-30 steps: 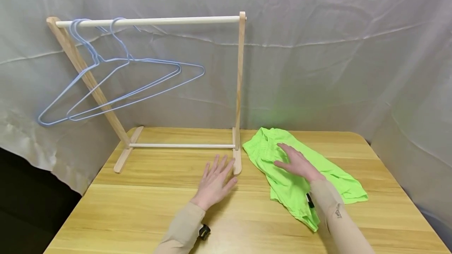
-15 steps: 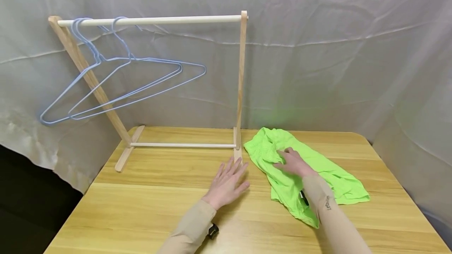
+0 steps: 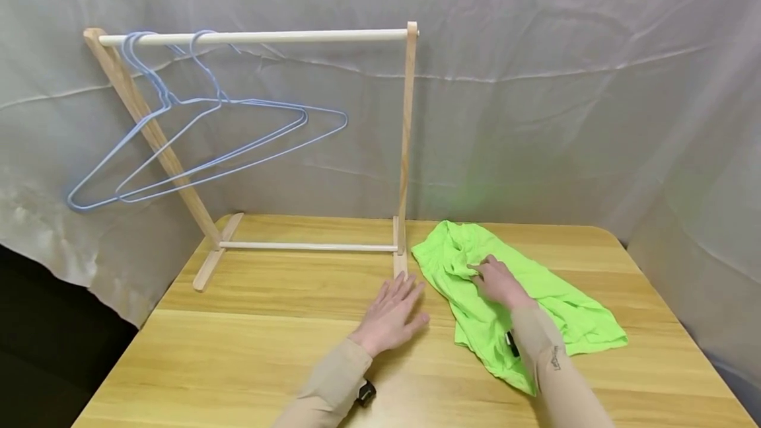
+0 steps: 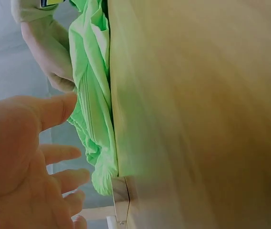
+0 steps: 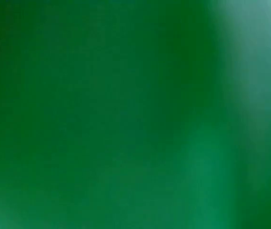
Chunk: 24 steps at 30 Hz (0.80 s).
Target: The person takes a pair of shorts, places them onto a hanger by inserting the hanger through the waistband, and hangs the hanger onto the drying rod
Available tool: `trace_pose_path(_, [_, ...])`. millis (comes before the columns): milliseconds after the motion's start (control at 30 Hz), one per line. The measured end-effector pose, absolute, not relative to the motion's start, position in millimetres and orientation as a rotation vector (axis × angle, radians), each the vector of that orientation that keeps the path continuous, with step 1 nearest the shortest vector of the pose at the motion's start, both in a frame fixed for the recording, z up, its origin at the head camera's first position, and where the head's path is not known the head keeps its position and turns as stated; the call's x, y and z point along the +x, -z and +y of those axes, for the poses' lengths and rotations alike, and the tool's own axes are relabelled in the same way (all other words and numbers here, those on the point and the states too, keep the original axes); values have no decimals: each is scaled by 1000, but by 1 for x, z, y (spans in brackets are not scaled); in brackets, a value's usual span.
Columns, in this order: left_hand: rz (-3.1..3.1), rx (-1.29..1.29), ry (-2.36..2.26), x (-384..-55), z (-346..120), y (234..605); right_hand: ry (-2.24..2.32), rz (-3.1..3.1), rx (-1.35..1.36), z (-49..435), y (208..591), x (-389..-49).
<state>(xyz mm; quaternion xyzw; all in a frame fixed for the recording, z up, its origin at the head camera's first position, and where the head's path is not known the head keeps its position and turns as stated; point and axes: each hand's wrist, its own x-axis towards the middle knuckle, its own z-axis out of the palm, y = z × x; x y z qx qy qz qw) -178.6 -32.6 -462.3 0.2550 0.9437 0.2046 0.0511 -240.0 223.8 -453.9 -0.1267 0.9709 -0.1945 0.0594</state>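
Observation:
A bright green pair of shorts (image 3: 535,263) lies crumpled on the table, its gathered waistband toward the back left. My right hand (image 3: 498,283) is on the shorts near that waistband, with fingers curled and pinching a fold of the cloth. In the right wrist view, blurred green fabric (image 5: 102,119) fills nearly everything and hides the fingers. To the left of the shorts, my left hand (image 3: 389,316) hovers low over the table, fingers spread and holding nothing. The left wrist view shows its thumb and fingers apart from the shorts (image 4: 92,86).
A wooden rack (image 3: 405,137) with a white top rail (image 3: 309,36) stands at the back left. Several blue hangers (image 3: 267,131) hang toward its left end. The rack's right foot is just beyond my left hand. Grey curtains (image 3: 565,117) enclose the wooden table (image 3: 250,349).
My right hand has come down onto the shorts, its fingers curling into the cloth and bunching it near the waistband. My left hand has moved right, nearer the shorts.

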Motion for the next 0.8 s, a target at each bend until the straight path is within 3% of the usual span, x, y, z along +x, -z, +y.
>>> trace_pose_path(800, [2716,755,-544,-173,-19,463,954,2831,-299,241,455,-203])
